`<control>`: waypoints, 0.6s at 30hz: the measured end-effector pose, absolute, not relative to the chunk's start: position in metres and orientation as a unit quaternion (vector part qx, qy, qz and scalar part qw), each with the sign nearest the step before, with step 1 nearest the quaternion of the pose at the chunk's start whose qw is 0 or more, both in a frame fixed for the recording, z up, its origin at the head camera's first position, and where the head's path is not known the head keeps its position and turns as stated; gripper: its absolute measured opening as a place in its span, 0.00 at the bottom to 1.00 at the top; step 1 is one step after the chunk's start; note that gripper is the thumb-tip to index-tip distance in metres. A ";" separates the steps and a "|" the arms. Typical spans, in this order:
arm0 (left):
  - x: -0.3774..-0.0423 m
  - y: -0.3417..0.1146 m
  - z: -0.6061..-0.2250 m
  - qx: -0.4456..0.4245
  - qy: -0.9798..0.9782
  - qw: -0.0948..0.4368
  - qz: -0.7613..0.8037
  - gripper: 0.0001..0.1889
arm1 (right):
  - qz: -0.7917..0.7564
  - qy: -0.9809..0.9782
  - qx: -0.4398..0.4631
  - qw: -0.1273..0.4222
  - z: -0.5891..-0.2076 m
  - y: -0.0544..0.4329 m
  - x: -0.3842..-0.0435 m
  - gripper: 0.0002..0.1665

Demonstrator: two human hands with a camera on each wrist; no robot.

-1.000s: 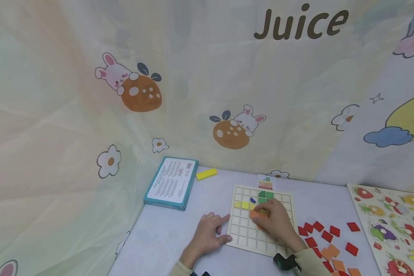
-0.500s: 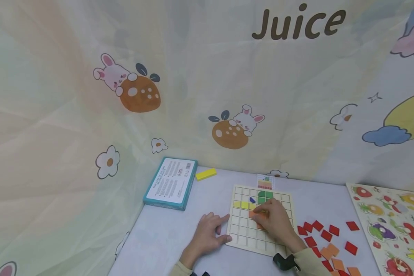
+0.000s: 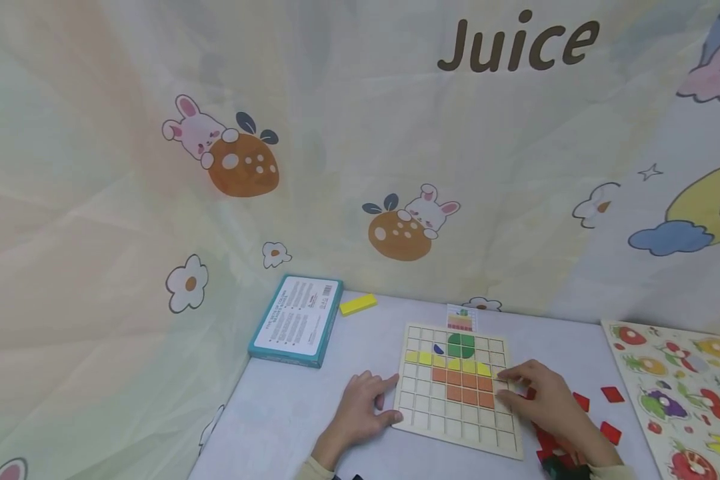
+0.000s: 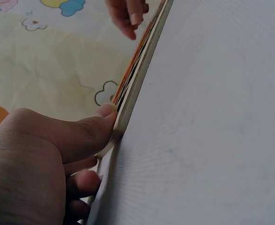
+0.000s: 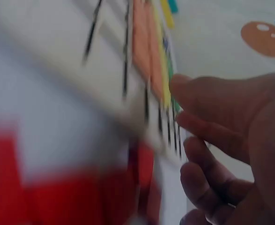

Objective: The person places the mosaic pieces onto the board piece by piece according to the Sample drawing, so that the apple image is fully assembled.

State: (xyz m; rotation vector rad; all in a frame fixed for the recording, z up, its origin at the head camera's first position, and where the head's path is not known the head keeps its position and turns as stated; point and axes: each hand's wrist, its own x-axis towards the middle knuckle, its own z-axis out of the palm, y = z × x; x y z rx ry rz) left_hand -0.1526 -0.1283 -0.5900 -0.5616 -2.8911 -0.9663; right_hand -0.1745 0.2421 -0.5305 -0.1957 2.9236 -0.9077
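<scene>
A pale wooden grid board lies on the table, its squares partly filled with colored tiles. Orange tiles form two rows under a row of yellow tiles. Green tiles and a dark blue half-round piece are above the yellow. My left hand touches the board's left edge with outstretched index finger and thumb; in the left wrist view the thumb presses against that edge. Over the board's right edge is my right hand, thumb and index apart, nothing visible between them.
Red tiles lie scattered right of the board, some hidden by the right hand. A printed card sits behind the board. A teal-edged box and a yellow block are back left; a fruit-picture sheet is at right.
My right hand has moved right from the board's middle to its right edge, uncovering the orange and yellow rows. My left hand stays at the left edge.
</scene>
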 end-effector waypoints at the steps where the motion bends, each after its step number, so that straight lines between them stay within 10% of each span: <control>1: -0.152 -0.129 -0.589 -0.180 -0.933 0.020 -0.312 0.35 | -0.288 0.954 -0.066 0.047 -0.530 0.252 -0.171 0.25; 18: -0.151 -0.128 -0.584 -0.177 -0.931 0.020 -0.319 0.35 | -0.313 0.920 -0.011 0.236 -0.534 0.336 -0.136 0.27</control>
